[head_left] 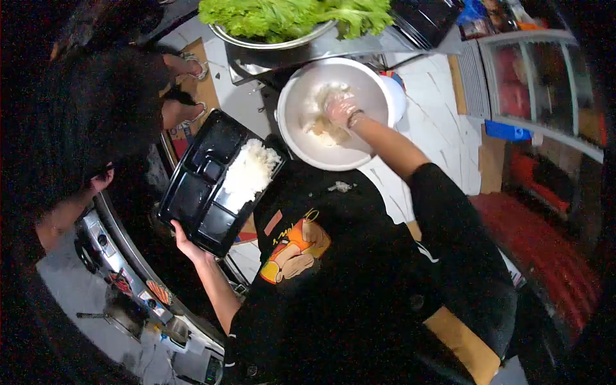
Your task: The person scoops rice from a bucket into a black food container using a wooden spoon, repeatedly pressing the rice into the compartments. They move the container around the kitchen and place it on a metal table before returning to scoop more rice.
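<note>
My left hand grips a black compartment tray by its lower left edge, holding it tilted in front of my body. A mound of white rice fills one of its compartments; the others look bare and shiny. My right hand, in what looks like a clear plastic glove, reaches down inside a large white tub. Rice and a tan patch lie around that hand at the bottom. Its fingertips are lost in the rice, so I cannot see how they are closed.
Green lettuce overflows a metal bowl on the steel table ahead, beside stacked black trays. A person in dark clothes stands at left, near a counter with a pan. A glass-doored cabinet stands right.
</note>
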Tool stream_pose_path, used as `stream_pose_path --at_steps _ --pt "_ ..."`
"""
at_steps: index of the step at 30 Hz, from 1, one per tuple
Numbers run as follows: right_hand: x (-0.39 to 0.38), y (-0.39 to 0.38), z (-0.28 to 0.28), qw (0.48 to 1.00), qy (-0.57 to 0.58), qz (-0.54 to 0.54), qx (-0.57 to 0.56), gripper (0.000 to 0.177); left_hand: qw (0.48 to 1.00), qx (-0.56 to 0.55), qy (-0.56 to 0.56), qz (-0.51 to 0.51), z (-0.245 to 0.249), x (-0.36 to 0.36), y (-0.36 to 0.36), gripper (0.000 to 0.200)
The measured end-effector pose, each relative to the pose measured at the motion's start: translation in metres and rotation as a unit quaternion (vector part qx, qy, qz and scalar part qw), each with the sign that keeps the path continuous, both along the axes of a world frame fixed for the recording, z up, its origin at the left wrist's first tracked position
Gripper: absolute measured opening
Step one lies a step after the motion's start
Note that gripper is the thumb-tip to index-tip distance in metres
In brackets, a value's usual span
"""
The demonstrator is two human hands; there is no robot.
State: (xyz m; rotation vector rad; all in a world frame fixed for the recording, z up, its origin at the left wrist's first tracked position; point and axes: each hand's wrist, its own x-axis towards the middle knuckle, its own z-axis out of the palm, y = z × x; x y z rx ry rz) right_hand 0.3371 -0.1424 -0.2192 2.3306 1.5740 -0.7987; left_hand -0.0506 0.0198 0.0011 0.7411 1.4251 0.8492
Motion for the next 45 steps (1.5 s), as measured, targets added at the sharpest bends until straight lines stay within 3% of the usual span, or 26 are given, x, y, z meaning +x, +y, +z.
stream_pose_path --at_steps 1,3,5,6,7,10,14,16,17,19,29,32,36,38,45 --pt "-0.002 0.01 0.014 0.997 0.054 0.043 0.018 0.03 0.999 -0.031 -0.041 0.013 0.005 0.002 -0.01 0.05" --pt "-0.013 0.012 -0.052 1.0 -0.014 0.026 0.004 0.031 0.991 -0.055 -0.119 0.014 0.004 -0.003 -0.018 0.053" --pt "-0.022 -0.001 -0.104 0.997 -0.072 0.002 0.018 0.032 0.997 -0.024 -0.047 0.063 -0.003 -0.008 -0.022 0.049" --pt "-0.025 -0.008 -0.106 0.997 -0.072 -0.009 0.028 0.032 0.998 -0.009 -0.007 0.068 -0.006 -0.01 -0.023 0.049" --pt "-0.02 -0.008 -0.078 0.997 0.003 -0.079 -0.001 0.032 0.997 -0.015 -0.006 0.073 -0.005 -0.007 -0.023 0.049" --pt "-0.011 0.006 0.008 0.992 -0.006 -0.092 -0.085 0.029 0.993 -0.059 -0.008 0.104 -0.001 -0.004 -0.032 0.049" --pt "0.022 0.003 -0.014 0.986 0.004 -0.166 -0.005 0.029 0.994 -0.073 -0.029 0.078 -0.015 -0.017 -0.021 0.051" --pt "0.023 0.002 -0.066 0.982 0.007 -0.19 0.005 0.029 0.995 -0.065 -0.056 0.057 -0.014 -0.013 -0.017 0.049" --pt "0.021 -0.002 -0.097 0.976 0.011 -0.215 0.017 0.03 0.996 -0.065 -0.016 0.065 -0.005 -0.007 -0.014 0.049" --pt "0.005 -0.018 -0.101 0.98 0.013 -0.196 0.016 0.029 0.995 -0.071 0.033 0.063 0.007 0.0 -0.011 0.05" --pt "-0.02 -0.052 -0.034 0.982 0.14 0.105 -0.066 0.027 0.998 -0.056 0.029 0.027 0.008 0.0 0.0 0.053" --pt "-0.022 -0.045 -0.017 0.963 0.212 0.039 -0.16 0.032 0.999 -0.046 0.002 0.011 0.008 0.007 0.006 0.051" --pt "-0.026 -0.064 -0.001 0.962 0.256 0.014 -0.096 0.034 0.999 -0.04 -0.034 0.005 0.01 0.009 0.005 0.049" --pt "-0.018 -0.055 0.02 0.956 0.28 0.022 -0.08 0.024 0.998 -0.04 -0.047 -0.005 0.006 0.006 0.006 0.049" --pt "-0.013 -0.03 0.08 0.956 0.285 0.051 -0.037 0.03 0.994 -0.034 -0.099 -0.023 0.004 0.008 0.001 0.049"
